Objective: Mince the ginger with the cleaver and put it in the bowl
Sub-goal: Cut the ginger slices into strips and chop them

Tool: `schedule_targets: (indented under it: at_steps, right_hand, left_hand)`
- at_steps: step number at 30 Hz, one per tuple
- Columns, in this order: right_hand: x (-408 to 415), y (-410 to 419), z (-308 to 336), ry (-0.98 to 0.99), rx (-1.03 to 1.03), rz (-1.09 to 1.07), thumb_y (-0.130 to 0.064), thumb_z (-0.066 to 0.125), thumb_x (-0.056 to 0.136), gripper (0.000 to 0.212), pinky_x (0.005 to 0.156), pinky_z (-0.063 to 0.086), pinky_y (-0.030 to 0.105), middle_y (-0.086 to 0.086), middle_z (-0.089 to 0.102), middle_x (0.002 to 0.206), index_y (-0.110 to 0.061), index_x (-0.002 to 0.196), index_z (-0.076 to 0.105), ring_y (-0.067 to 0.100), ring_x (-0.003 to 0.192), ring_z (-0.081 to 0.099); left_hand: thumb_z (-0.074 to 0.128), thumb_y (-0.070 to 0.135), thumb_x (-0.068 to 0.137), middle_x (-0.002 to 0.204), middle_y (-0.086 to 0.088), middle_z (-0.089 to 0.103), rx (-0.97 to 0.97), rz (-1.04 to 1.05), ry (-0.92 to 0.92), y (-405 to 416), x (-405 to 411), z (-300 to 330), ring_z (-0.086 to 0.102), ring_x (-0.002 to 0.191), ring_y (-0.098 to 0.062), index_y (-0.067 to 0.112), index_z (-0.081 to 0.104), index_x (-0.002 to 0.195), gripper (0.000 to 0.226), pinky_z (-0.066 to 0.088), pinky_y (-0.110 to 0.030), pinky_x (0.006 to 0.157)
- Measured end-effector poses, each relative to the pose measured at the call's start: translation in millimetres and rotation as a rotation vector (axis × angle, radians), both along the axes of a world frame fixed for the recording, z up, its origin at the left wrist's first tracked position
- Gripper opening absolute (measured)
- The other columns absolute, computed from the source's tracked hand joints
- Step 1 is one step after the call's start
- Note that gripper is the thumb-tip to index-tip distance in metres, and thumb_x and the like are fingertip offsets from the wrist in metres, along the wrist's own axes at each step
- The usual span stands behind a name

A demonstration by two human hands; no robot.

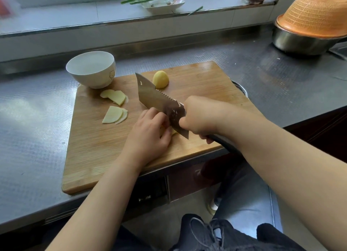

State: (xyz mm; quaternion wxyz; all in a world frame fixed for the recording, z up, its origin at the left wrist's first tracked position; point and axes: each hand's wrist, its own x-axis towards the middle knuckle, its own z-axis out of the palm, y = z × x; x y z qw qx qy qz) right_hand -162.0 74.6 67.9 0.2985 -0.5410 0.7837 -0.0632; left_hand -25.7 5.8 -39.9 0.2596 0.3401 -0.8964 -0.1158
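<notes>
My right hand [199,117] grips the cleaver [155,98] by its dark handle, blade slanted down onto the wooden cutting board [197,78]. My left hand [150,132] has curled fingers pressed on ginger slices [173,132] right beside the blade; they are mostly hidden under my fingers. A peeled ginger chunk [161,79] sits behind the blade. Two small piles of ginger slices, one pile [115,97] and another pile [115,115], lie on the board's left half. An empty white bowl [92,70] stands on the board's far left corner.
The board lies on a steel counter [33,119] and overhangs its front edge. An orange colander [315,16] sits upside down on a steel basin [300,42] at the far right. A white dish [163,3] with green stalks rests on the windowsill.
</notes>
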Motion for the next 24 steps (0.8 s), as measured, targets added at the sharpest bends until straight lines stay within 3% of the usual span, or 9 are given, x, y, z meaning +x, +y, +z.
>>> schedule_targets:
  at_steps: [4, 8, 10, 15, 24]
  right_hand:
    - [-1.4, 7.4, -19.8, 0.040, -0.074, -0.051, -0.020, 0.049, 0.093, 0.012, 0.047, 0.054, 0.030, 0.011, 0.065, 0.073, -0.012, 0.086, 0.055, 0.027, 0.055, 0.065]
    - [-22.3, 5.1, -24.3, -0.261, -0.099, -0.176, -0.013, 0.051, 0.094, 0.017, 0.044, 0.047, 0.029, 0.010, 0.051, 0.065, -0.001, 0.104, 0.055, 0.018, 0.045, 0.048]
    - [-28.4, 6.5, -22.6, -0.302, -0.120, -0.175, -0.012, 0.050, 0.095, 0.019, 0.043, 0.046, 0.028, 0.008, 0.048, 0.063, 0.000, 0.108, 0.055, 0.016, 0.044, 0.045]
    - [-24.5, 13.0, -6.2, -0.203, -0.194, -0.088, -0.013, 0.050, 0.096, 0.010, 0.047, 0.050, 0.030, 0.011, 0.054, 0.069, -0.005, 0.101, 0.054, 0.020, 0.049, 0.051]
    - [-2.2, 14.9, 5.0, -0.035, -0.105, 0.022, -0.014, 0.050, 0.094, 0.011, 0.048, 0.058, 0.033, 0.015, 0.064, 0.077, -0.007, 0.096, 0.058, 0.022, 0.052, 0.057]
  left_hand:
    - [0.060, 0.025, 0.085, 0.100, -0.001, 0.053, 0.003, -0.009, -0.008, 1.9, 0.9, 1.0, 0.048, 0.096, -0.019, 0.015, 0.057, 0.089, 0.011, 0.044, -0.033, 0.081]
    - [0.062, 0.022, 0.086, 0.094, 0.007, 0.047, 0.033, 0.000, 0.059, 4.3, 2.1, 3.8, 0.045, 0.090, -0.013, 0.017, 0.054, 0.083, 0.010, 0.038, -0.027, 0.079]
    - [0.064, 0.022, 0.086, 0.094, 0.007, 0.048, 0.050, 0.014, 0.106, 4.3, 4.9, 4.4, 0.046, 0.089, -0.012, 0.019, 0.054, 0.083, 0.011, 0.037, -0.026, 0.079]
    - [0.060, 0.021, 0.089, 0.097, 0.007, 0.049, 0.054, 0.007, 0.075, 6.1, 10.5, 4.4, 0.045, 0.090, -0.009, 0.019, 0.056, 0.089, 0.005, 0.036, -0.022, 0.080]
    - [0.058, 0.020, 0.087, 0.100, 0.000, 0.053, 0.014, -0.009, 0.027, 4.2, 8.8, 1.1, 0.047, 0.092, -0.015, 0.014, 0.057, 0.089, 0.006, 0.039, -0.026, 0.080]
